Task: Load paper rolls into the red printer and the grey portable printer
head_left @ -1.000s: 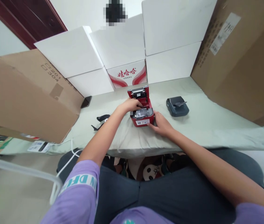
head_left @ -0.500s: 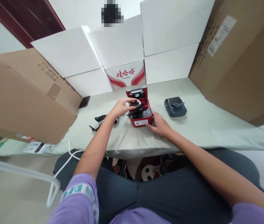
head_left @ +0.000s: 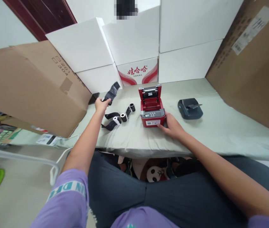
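Note:
A small red printer (head_left: pixel 152 110) stands on the green-grey cloth of the table (head_left: pixel 220 133) with its lid raised. My right hand (head_left: pixel 172 126) grips its front right corner. My left hand (head_left: pixel 101 104) is lifted off to the left, closed on the end of a black ribbon strip (head_left: pixel 112 91) that sticks up from its fingers. Between that hand and the printer lie black ribbon rolls (head_left: pixel 122 115) with white cores and a loose black band.
A dark grey printer (head_left: pixel 190 108) sits right of the red one. A phone (head_left: pixel 93 98) lies at the table's back left. White boxes (head_left: pixel 134 41) stand behind, big cardboard boxes at left (head_left: pixel 29 85) and right (head_left: pixel 255 60). A white cable (head_left: pixel 63 152) hangs off the left edge.
My left hand pulled the ribbon roll out of the red printer and swung left; rolls now lie on the cloth and the hand holds a black strip aloft. My right hand stayed on the printer.

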Demonstrator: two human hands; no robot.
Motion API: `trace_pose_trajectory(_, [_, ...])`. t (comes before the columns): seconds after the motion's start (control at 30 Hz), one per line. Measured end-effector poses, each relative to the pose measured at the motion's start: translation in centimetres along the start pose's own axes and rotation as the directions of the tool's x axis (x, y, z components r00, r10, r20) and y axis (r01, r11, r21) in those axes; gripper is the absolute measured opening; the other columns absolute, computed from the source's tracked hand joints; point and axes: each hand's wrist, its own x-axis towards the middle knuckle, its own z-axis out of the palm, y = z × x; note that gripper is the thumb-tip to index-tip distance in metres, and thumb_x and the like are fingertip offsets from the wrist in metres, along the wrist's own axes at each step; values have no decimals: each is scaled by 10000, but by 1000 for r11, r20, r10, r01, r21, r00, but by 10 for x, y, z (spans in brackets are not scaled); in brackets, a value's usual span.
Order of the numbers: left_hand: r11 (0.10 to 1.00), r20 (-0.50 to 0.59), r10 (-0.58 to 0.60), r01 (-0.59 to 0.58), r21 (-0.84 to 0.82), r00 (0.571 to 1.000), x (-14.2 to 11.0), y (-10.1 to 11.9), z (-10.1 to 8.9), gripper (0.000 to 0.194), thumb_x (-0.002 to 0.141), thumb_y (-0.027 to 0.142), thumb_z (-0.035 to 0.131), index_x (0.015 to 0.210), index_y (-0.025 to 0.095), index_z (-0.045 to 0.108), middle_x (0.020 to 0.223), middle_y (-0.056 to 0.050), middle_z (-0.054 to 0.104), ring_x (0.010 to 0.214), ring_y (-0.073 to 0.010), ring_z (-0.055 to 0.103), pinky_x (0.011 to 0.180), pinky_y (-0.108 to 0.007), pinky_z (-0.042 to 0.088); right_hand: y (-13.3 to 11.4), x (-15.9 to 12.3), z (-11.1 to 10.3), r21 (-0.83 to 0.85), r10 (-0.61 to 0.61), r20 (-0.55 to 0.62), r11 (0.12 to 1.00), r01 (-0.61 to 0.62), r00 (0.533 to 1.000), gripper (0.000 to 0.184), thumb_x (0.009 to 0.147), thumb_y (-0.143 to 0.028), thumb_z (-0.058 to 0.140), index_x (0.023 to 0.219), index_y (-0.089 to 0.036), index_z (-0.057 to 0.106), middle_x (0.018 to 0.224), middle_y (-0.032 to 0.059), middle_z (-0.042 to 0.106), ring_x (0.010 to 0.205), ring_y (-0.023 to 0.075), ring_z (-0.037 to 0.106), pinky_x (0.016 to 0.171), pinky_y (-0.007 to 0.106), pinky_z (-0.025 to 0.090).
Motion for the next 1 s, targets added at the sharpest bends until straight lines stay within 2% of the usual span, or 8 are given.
trace_pose_trajectory(0.1, [969,67,95,-108,223,993,9,-17,6,466,750,338,820,1161,167,681,920,-44,766,678,-157,705,626,-219,486,-1,0,0,-9,6,6,1000,-6,1000,621,914,-529,610,1398,-173,456,1246,206,628,1157,400,612,975,579,521])
trace_pose_trajectory(0.17, [942,128,125,-158,297,984,14,-25,10,408,785,350,793,1143,171,715,946,-51,787,757,-185,743,704,-237,518,-1,0,0,-6,6,7,1000,-6,1000,614,916,-533,608,1392,-177,458,1247,204,627,1164,397,612,978,577,521])
trace_pose_trajectory(0.33, [869,257,55,-173,463,965,22,-31,17,410,830,425,755,1146,163,749,1023,-107,802,1007,-259,746,820,-283,527,0,0,-1,12,7,5,1000,-7,1000,630,904,-533,630,1398,-183,456,1263,203,629,1175,404,611,987,584,523])
trace_pose_trajectory(0.47, [808,254,82,-214,549,964,20,-30,19,435,815,519,753,1114,204,766,1159,-110,782,1103,-289,711,853,-308,510,0,0,-1,20,5,5,1000,-5,1000,660,902,-527,634,1426,-176,439,1292,218,621,1197,416,607,1002,603,518])
trace_pose_trajectory(0.67, [784,281,94,-245,571,955,10,-27,19,476,788,643,728,1028,234,769,1084,-98,786,1052,-299,710,811,-322,502,-1,0,-1,30,-8,-5,1000,8,1000,672,900,-524,631,1447,-190,428,1318,215,621,1210,420,607,1000,613,520])
trace_pose_trajectory(0.8, [822,283,84,-227,523,955,18,-30,20,593,799,747,658,1063,227,766,1168,-115,777,1137,-325,695,897,-347,515,-2,0,-1,6,-6,-2,1000,6,1000,654,908,-535,620,1429,-184,438,1283,213,628,1163,408,614,982,594,524])
trace_pose_trajectory(0.9, [862,193,69,-155,482,979,38,-38,19,537,893,668,588,1098,200,752,1206,-142,765,1196,-319,682,964,-362,518,-4,0,-2,-21,7,12,1000,-6,1000,625,922,-539,599,1411,-178,448,1259,217,632,1136,410,614,946,585,529])
trace_pose_trajectory(1.0, [844,128,2,-70,532,992,67,-50,15,353,890,479,651,1074,191,737,1193,-163,761,1192,-321,690,982,-378,527,-6,0,-4,-38,23,26,999,-22,999,599,937,-546,577,1395,-178,461,1227,213,637,1108,405,616,920,567,533])
